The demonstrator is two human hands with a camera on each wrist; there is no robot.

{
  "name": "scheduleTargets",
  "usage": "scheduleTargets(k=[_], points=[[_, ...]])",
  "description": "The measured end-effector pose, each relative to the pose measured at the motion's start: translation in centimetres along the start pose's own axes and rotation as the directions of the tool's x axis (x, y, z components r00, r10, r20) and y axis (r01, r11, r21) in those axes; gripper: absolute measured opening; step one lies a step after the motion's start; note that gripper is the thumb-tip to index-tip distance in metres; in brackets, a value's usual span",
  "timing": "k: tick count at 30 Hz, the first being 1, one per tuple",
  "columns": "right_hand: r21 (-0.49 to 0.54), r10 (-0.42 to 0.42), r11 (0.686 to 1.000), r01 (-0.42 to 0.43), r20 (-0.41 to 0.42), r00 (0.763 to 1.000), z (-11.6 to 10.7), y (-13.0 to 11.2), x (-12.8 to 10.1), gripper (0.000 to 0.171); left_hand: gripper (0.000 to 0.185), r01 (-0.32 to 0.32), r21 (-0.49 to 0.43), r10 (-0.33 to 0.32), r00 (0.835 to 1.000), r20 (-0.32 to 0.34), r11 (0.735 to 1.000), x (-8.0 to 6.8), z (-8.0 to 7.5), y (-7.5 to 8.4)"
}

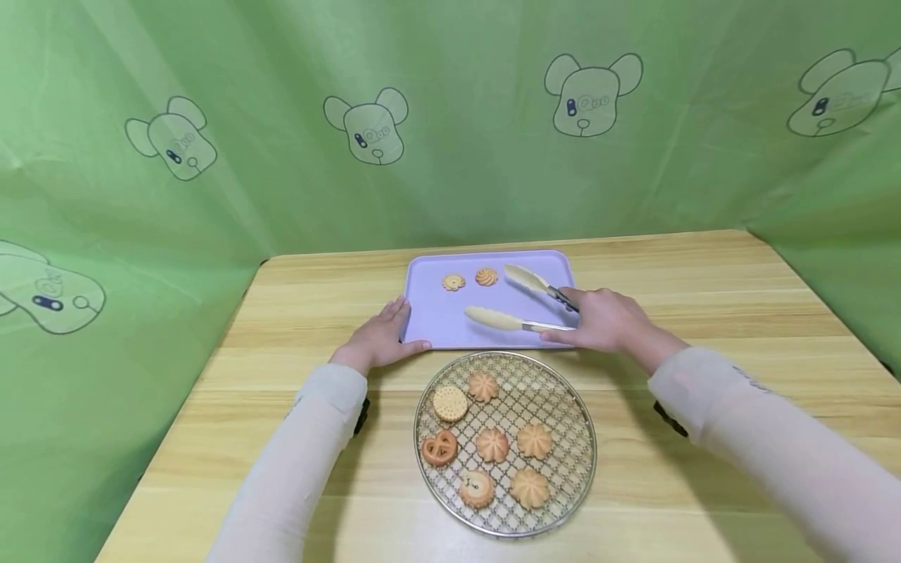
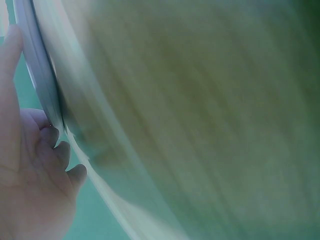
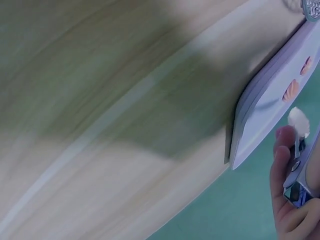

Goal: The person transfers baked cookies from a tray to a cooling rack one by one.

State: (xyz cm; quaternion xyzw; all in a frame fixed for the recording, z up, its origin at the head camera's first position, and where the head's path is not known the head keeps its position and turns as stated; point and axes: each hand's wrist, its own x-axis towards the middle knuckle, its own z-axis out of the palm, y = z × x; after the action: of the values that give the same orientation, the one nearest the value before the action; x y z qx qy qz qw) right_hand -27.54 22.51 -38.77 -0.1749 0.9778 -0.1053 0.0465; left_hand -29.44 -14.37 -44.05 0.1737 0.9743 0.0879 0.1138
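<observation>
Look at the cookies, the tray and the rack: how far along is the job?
Done: two cookies lie on the purple tray. In hand: the right hand grips the tongs, which are open over the tray and hold nothing; the left hand rests on the tray's left edge. Left: seven cookies sit on the wire rack, so most of the work seems to remain.

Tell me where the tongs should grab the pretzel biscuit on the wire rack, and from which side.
Probably pinch the pretzel biscuit across its outer left and right edges, coming from above. It lies flat on the wire rack, open to the left, with the nearest biscuit a gap away.
</observation>
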Motion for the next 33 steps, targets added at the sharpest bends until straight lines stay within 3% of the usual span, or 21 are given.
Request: scheduleTargets(k=[12,33], points=[[0.018,0.093,0.996,-0.093,0.025,0.995,0.4,-0.8,1.5,0.113,0.099,-0.007,-0.005,0.007,1.000,0.003,1.000,-0.3,-0.4,0.4],[0.013,0.136,0.991,-0.136,0.029,0.990,0.8,-2.5,3.3,0.084,0.101,0.009,-0.005,-0.009,1.000,0.012,1.000,-0.1,-0.1,0.2]])
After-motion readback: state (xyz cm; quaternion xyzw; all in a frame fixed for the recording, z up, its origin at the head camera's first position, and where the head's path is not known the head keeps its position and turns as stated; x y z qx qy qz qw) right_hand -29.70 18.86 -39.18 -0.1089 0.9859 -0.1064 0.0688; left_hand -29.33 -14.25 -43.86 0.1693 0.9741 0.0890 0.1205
